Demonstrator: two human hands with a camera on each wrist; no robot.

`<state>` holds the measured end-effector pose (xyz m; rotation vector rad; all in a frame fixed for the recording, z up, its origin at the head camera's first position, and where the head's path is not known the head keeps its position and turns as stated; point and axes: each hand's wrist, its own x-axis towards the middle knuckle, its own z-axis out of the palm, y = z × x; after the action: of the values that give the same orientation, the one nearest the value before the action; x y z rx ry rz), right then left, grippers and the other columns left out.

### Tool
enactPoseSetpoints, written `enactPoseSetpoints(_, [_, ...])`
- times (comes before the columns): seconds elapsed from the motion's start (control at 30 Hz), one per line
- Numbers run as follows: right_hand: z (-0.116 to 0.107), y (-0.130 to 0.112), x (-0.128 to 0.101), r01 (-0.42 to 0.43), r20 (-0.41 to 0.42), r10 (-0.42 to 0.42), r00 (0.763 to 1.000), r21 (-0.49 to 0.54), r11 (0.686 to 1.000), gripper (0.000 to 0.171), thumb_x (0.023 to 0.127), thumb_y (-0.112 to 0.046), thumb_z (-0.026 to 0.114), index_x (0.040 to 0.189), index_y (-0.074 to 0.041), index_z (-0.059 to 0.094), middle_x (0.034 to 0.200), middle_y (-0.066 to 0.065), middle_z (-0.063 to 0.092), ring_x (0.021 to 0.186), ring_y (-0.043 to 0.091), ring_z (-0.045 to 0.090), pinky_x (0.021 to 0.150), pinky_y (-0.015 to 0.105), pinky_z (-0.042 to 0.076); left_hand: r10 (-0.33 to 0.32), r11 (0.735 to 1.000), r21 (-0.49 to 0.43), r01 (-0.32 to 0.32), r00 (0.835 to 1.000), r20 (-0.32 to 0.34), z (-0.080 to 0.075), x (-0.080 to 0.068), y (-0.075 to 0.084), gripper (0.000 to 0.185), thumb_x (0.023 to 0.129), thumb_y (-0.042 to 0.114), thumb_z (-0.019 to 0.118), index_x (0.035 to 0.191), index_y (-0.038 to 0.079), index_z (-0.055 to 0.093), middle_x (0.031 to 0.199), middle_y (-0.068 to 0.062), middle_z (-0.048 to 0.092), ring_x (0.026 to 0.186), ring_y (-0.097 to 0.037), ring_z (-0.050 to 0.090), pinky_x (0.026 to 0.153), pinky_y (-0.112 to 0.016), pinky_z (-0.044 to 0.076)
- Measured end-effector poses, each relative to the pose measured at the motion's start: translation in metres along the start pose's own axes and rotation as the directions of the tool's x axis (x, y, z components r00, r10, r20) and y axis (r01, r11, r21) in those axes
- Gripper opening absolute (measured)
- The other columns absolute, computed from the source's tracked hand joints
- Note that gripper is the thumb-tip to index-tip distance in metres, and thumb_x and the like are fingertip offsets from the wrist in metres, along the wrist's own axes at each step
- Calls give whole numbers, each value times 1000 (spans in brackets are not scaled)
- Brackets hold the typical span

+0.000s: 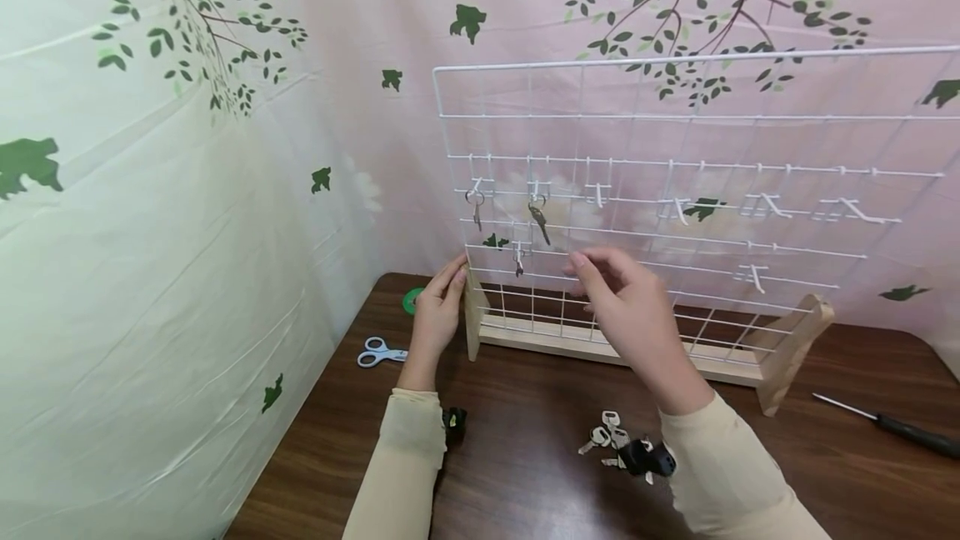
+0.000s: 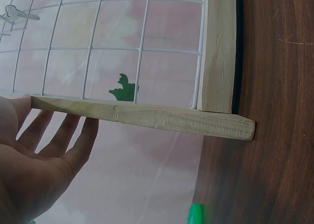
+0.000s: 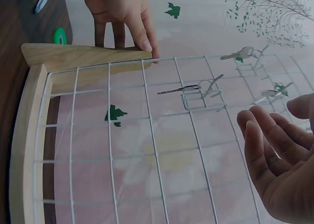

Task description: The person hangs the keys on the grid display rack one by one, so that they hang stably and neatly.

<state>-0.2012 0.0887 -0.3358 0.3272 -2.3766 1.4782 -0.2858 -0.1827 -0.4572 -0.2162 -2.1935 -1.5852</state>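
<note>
The white wire grid rack [image 1: 675,190] stands upright on the brown desk [image 1: 525,473], filling the centre and right of the head view, seated in a wooden base [image 1: 600,348] with a wooden foot at each end. Three keys already hang on its hooks in the upper-left part of the grid: one on a ring [image 1: 476,205], a dark one [image 1: 538,222] just right of it, and a small one [image 1: 517,258] below and between them. The remaining hooks toward the right of the grid carry nothing.

My left hand [image 1: 438,307] rests with straight fingers against the left wooden foot [image 1: 472,315], steadying the rack; it is open and clasps nothing. My right hand [image 1: 626,307] is raised in front of the grid at centre frame, fingers loosely bent and apart. In the right wrist view its palm shows no key, so I judge it holds nothing.

The loose keys [image 1: 607,436] lie in a small cluster on the desk at lower centre, just beside my right sleeve. Scissors [image 1: 381,352] and a green tape roll [image 1: 411,300] lie at the left edge of the desk; a screwdriver [image 1: 892,425] lies at the far right.

Step in hand, as I judge it: between hangings, with one key placed and the next not yet picked. The next move calls for lowering my right hand to the cluster, pinching a single key by its head, and threading its hole onto a free hook while my left hand braces the foot
</note>
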Motion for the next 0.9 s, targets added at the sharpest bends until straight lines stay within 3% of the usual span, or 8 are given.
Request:
enactPoseSetpoints(0.07, [-6,4,-14,6,-29,-7,1000,-23,1000,36,110,-42,61,125,-12,75,111,7,83,83,-6,73,74,16,62,-4,1000,6,4,1000,6,1,0,1,40,111,37,57,149,25,65,158,-6,61,149,-28,56,123,-51,49])
enactPoseSetpoints(0.2, [-18,18,-43,-42,-71,38,997,-61,997,29,107,-35,67,125,-13,75,108,8,83,83,-11,71,73,10,57,-10,1000,15,10,1000,16,4,0,2,40,112,36,56,149,24,65,159,-6,60,150,-29,55,123,-51,49])
enactPoseSetpoints(0.43, [-25,67,-85,-259,-53,254,966,-146,955,40,104,-37,72,132,-9,70,113,12,81,75,-7,63,66,18,54,-13,1000,15,13,1000,1,4,1,1,40,112,34,58,149,21,66,158,-6,61,150,-30,56,123,-52,49])
enactPoseSetpoints(0.6, [-30,112,-110,-389,-32,397,917,-285,876,50,100,-43,75,132,-6,68,112,10,81,89,7,69,73,23,52,-13,1000,6,13,1000,-12,3,1,0,39,111,34,60,147,21,67,157,-6,62,150,-29,56,123,-52,48])
enactPoseSetpoints(0.7, [-36,134,-117,-435,41,481,876,-364,824,59,99,-49,75,133,-2,66,108,8,80,93,18,72,76,29,52,-13,1000,-11,13,1000,-8,3,1,0,40,111,34,60,147,21,67,157,-6,62,150,-29,55,124,-52,47])
enactPoseSetpoints(0.8, [-39,151,-119,-455,141,548,824,-411,790,63,97,-53,75,127,1,66,100,5,78,83,18,71,73,32,50,-22,1000,-20,22,1000,-6,3,2,0,41,110,36,60,148,22,66,159,-5,61,151,-28,54,124,-52,47])
enactPoseSetpoints(0.9, [-39,160,-121,-453,223,581,783,-435,778,60,95,-54,77,117,1,67,92,1,73,71,13,65,68,30,47,-36,999,-19,36,999,-1,3,1,0,41,111,36,59,149,23,65,159,-4,60,152,-28,53,125,-52,46])
